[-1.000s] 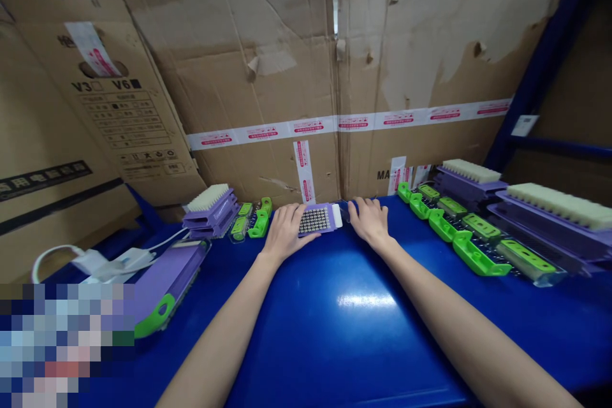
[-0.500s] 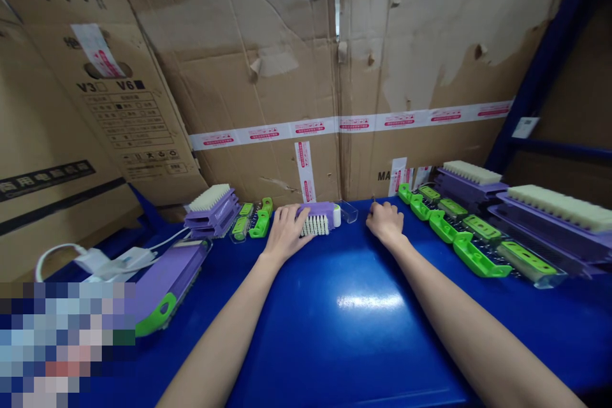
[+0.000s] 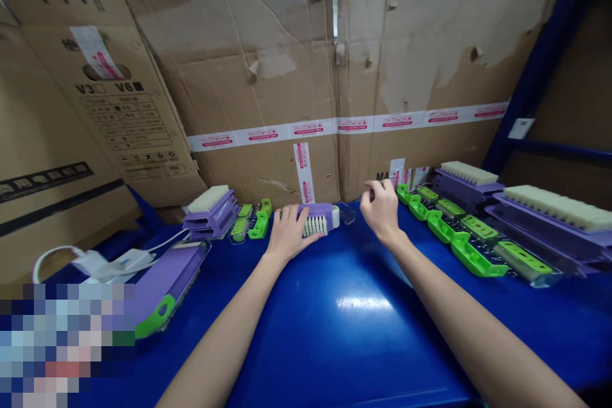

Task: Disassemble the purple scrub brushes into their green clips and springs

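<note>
My left hand [image 3: 285,234] grips a small purple brush [image 3: 319,217] with white bristles, standing on its side on the blue table [image 3: 335,325] near the cardboard wall. A clear plastic cap [image 3: 347,213] sticks out of the brush's right end. My right hand [image 3: 381,206] is lifted just right of the brush, its fingers pinched together on something too small to make out.
Purple brush bodies with white bristles [image 3: 549,213] and green handle parts [image 3: 461,233] lie in rows on the right. More purple brushes [image 3: 210,209], green pieces [image 3: 253,220], a long purple and green piece [image 3: 167,284] and a white cable [image 3: 90,258] lie left. Cardboard boxes [image 3: 268,76] wall the back.
The brush has turned from bristles facing me to lying on its side under my left hand. My right hand left the brush, moved right, then rose with its fingers pinched.
</note>
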Motion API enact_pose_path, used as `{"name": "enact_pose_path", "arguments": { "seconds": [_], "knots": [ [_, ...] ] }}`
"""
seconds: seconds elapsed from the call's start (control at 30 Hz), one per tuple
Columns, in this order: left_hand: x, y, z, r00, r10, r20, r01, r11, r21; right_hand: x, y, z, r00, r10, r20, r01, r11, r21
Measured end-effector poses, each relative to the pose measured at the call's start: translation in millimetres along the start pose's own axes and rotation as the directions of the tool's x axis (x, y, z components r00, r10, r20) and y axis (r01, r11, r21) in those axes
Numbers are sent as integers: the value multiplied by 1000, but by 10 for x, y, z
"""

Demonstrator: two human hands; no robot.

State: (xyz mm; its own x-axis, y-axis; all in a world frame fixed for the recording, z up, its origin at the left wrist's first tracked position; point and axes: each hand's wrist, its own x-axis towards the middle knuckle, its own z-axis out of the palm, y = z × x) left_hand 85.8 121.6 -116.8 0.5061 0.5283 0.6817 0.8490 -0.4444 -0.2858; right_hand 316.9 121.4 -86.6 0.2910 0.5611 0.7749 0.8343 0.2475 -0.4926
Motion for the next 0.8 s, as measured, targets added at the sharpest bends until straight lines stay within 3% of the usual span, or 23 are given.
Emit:
{"name": "enact_pose_path", "arguments": {
  "seconds": [0.23,0.4,0.53,0.67,0.8],
  "knots": [
    [161,17,-56,999,-37,8,37,999,-7,16,-123,-85,998,-24,-62,32,991,131],
    [356,84,-78,999,-26,35,31,991,-128,-16,-178,-93,994,-68,-82,82,980,179],
    [531,175,-47,985,-21,170,64,964,-256,-36,-177,-78,992,-88,-93,103,979,175],
    [643,225,-17,941,-14,337,143,921,-363,-56,-134,-44,977,-156,-148,179,971,158],
    [676,254,-20,914,-57,402,222,900,-376,-60,-58,0,956,-219,-195,246,961,125]
  ]
}}
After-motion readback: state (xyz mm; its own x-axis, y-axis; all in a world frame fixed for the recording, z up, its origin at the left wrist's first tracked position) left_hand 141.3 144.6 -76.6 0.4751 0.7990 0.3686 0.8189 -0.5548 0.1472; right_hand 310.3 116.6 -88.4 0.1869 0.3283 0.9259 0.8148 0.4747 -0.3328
